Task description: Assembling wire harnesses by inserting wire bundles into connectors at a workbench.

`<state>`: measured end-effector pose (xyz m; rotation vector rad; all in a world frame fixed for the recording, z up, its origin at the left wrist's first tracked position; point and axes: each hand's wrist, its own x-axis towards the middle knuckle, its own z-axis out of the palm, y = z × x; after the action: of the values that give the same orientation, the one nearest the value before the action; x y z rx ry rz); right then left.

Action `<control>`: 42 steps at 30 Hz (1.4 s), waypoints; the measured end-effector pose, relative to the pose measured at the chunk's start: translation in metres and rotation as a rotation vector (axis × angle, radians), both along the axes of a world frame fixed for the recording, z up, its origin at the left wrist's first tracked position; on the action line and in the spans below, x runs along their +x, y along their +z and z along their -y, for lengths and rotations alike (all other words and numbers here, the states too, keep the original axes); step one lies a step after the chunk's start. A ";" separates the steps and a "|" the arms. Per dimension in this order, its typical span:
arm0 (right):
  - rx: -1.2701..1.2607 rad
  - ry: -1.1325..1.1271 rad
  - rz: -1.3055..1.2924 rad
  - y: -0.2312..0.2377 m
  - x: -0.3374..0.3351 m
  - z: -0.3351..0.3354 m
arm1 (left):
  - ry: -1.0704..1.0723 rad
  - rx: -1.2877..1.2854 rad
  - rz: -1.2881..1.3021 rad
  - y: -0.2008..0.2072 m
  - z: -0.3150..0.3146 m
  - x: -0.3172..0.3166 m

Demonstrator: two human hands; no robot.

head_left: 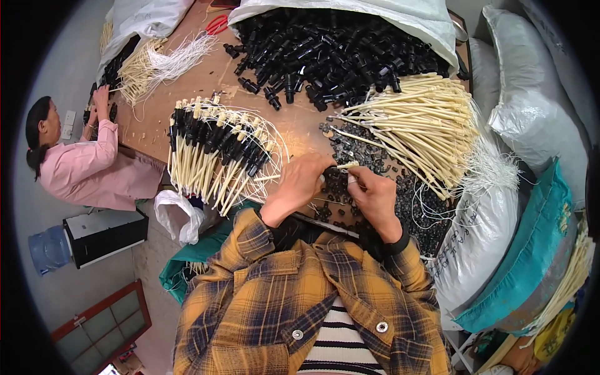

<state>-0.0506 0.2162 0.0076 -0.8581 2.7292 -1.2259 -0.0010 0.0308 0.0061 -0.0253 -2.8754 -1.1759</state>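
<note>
My left hand [299,184] is closed round a black plastic fitting [330,171], partly hidden by the fingers. A short cream tip [347,165] shows at its right end. Beside that tip, my right hand [376,197] has thumb and forefinger pinched together; whatever is between them is too small to tell. Left of my hands lies a bundle of cream rods [203,178] with black fittings and looped white cords. A heap of plain cream rods [419,122] with cord tails lies to the right. Small black parts [359,150] are scattered beneath and beyond my hands.
Black fittings [337,53] spill from a white sack [400,7] at the table's far side. Red-handled scissors [217,25] lie far left, near white cords [181,59]. At left, a person in pink [94,156] works at the table [150,134]. Full sacks [484,231] stand right.
</note>
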 end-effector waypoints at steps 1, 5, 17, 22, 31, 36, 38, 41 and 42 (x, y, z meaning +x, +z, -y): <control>-0.011 0.016 0.006 -0.002 0.000 0.000 | -0.040 -0.035 0.084 0.002 0.000 0.000; -0.010 0.077 0.023 -0.007 0.001 0.000 | -0.062 -0.043 0.107 0.003 -0.002 -0.001; 0.016 0.285 0.053 -0.007 0.002 -0.001 | -0.192 0.156 0.230 0.008 -0.001 -0.006; -0.010 0.218 0.023 -0.002 0.004 0.003 | -0.100 0.183 -0.181 0.002 0.003 -0.002; -0.120 0.159 0.186 0.000 0.006 -0.001 | -0.264 0.211 -0.367 -0.005 0.005 -0.004; -0.249 -0.022 0.351 -0.009 0.002 -0.010 | 0.202 0.017 -0.268 -0.043 0.023 -0.063; -0.260 -0.019 0.322 -0.010 0.003 -0.012 | 0.173 -0.152 -0.310 -0.050 0.030 -0.069; -0.243 -0.054 0.350 -0.008 0.001 -0.021 | 0.225 -0.132 -0.202 -0.060 0.036 -0.071; -0.245 -0.102 0.382 -0.009 -0.001 -0.023 | 0.259 -0.082 -0.152 -0.058 0.036 -0.071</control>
<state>-0.0516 0.2397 -0.0017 -0.4404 2.3766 -1.5797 -0.0720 -0.0049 -0.0518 0.2373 -2.6913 -0.9646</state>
